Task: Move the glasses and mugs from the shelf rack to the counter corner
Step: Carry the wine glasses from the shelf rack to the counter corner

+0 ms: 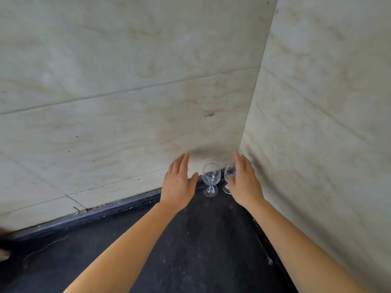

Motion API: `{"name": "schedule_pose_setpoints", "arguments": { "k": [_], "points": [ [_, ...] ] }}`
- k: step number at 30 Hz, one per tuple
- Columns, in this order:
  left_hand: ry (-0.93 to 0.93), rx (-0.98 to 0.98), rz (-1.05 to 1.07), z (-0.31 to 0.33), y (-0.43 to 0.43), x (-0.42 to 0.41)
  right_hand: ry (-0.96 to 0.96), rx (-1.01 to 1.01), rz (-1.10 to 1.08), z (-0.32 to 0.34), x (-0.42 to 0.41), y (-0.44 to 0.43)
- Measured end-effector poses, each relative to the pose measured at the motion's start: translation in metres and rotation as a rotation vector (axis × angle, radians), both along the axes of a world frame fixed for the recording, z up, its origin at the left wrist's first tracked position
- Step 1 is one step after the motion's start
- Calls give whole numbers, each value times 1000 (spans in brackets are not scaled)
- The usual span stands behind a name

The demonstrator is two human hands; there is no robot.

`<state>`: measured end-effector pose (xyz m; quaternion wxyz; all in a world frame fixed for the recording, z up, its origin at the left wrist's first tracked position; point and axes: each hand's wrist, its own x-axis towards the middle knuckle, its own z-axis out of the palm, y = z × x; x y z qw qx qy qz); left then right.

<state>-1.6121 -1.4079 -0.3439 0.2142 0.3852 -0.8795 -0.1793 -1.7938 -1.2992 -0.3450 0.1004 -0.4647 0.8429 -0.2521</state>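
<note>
Two clear stemmed glasses stand upright on the dark counter, deep in the corner where the two marble walls meet. The left glass is in full view. Of the right glass, part is hidden behind my right hand. That hand is flat with fingers apart, just in front of and right of the glass, holding nothing. My left hand hovers left of the left glass, fingers spread, thumb pointing toward it, not touching. No mugs and no shelf rack are in view.
Pale marble walls close the counter at the back and on the right. A dark raised strip runs along the foot of the back wall. A blurred dark object sits at the far left edge.
</note>
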Motion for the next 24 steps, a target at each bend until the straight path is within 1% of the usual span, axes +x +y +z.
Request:
{"name": "schedule_pose_setpoints", "arguments": {
  "k": [4, 7, 10, 12, 14, 16, 18, 21, 24],
  "points": [
    [30, -238, 70, 93, -13, 56, 149, -99, 116, 95, 26, -21],
    [5, -453, 144, 171, -17, 104, 281, -216, 216, 172, 55, -36],
    [-52, -588, 278, 233, -2, 159, 398, -364, 299, 233, 92, -44],
    [-122, -636, 407, 258, 18, 203, 455, -475, 368, 261, 122, -50],
    [-159, -662, 546, 270, 46, 252, 473, -587, 449, 275, 161, -56],
    [-189, -659, 701, 267, 84, 307, 433, -661, 562, 274, 211, -58],
    [-246, -601, 878, 254, 130, 362, 360, -674, 699, 259, 273, -51],
    [-327, -477, 1122, 235, 213, 435, 268, -669, 964, 228, 373, -24],
    [-398, -409, 1316, 233, 302, 500, 181, -654, 1184, 218, 475, 16]
  ]
}}
